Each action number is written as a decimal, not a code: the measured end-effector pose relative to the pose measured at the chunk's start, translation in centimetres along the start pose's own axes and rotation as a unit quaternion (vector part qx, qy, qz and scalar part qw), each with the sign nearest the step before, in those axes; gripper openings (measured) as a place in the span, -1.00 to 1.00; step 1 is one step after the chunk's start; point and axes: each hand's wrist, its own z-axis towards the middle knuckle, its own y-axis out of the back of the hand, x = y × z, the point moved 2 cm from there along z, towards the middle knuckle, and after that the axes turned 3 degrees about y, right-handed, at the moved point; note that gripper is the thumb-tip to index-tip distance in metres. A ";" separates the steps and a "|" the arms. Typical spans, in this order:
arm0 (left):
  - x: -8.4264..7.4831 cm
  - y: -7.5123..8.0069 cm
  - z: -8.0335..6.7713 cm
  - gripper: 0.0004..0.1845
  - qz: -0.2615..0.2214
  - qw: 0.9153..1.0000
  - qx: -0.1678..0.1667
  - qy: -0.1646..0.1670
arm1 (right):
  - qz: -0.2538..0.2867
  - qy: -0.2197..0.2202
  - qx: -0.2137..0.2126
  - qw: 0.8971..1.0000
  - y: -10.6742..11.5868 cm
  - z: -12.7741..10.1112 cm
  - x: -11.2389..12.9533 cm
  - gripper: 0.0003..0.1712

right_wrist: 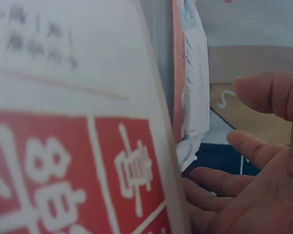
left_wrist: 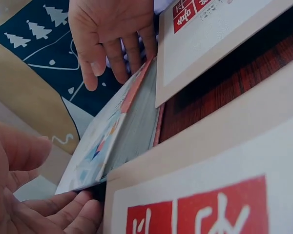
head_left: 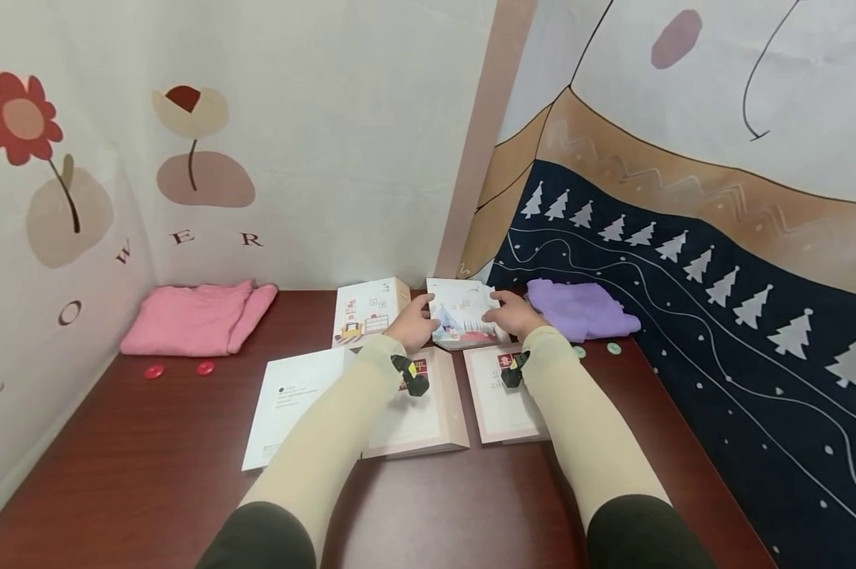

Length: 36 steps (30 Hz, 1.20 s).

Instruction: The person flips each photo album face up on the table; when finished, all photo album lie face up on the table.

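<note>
Between my two hands lies a book with an illustrated white cover, near the back of the table. My left hand is at its left edge, the fingers loosely extended against its side and the thumb raised. At the opposite edge is my right hand, its fingers spread and not curled round anything. In the right wrist view, the right fingers are beside a red-labelled book cover. Page edges of the illustrated book face the camera in the left wrist view.
Two red-labelled books lie under my forearms, beside a white-covered book. Another illustrated book is at back left. Folded pink cloth and purple cloth flank them, with red buttons and green buttons.
</note>
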 end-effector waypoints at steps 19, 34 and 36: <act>2.2 7.6 -4.0 -0.36 0.029 0.998 -0.054 -0.033 | 0.020 0.071 0.010 0.997 -3.1 -1.7 4.6 -0.19; 6.1 12.1 -4.8 -0.32 0.049 0.993 -0.101 0.038 | 0.037 0.120 0.054 0.991 -8.3 -1.7 8.7 -0.21; 6.5 12.5 -4.9 -0.31 0.049 0.993 -0.096 0.051 | 0.033 0.130 0.067 0.989 -9.2 -1.6 9.3 -0.19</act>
